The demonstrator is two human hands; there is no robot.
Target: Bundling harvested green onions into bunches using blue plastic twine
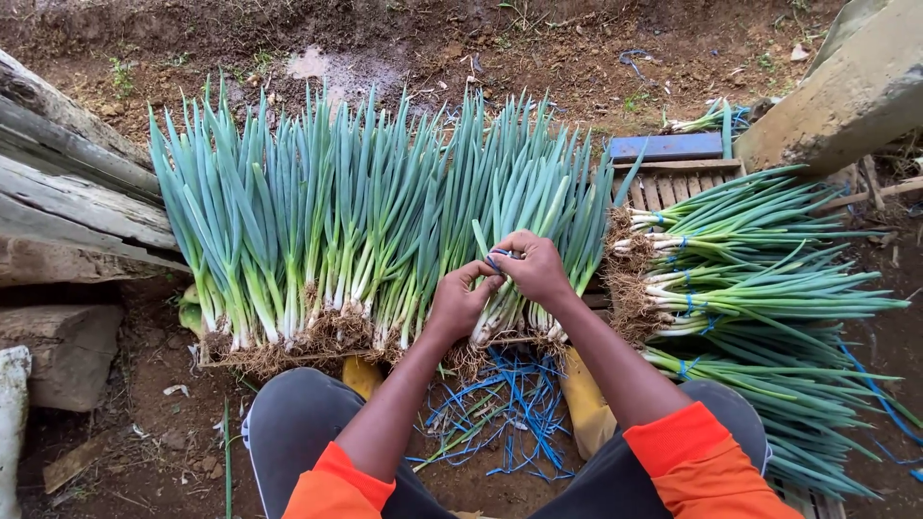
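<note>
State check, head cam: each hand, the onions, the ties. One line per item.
Left hand: closed on bunch of green onions.
Right hand: pinching blue tie at the bunch.
Row of green onions: laid flat, roots toward the person, untied.
Tied bundles: stacked at right, blue-banded.
Loose blue ties: scattered on soil between the knees.

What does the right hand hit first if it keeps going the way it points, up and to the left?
Likely the blue tie strip it pinches with the left hand, then the green onion bunch directly beneath. Depth is hard to judge from the head view.
</note>
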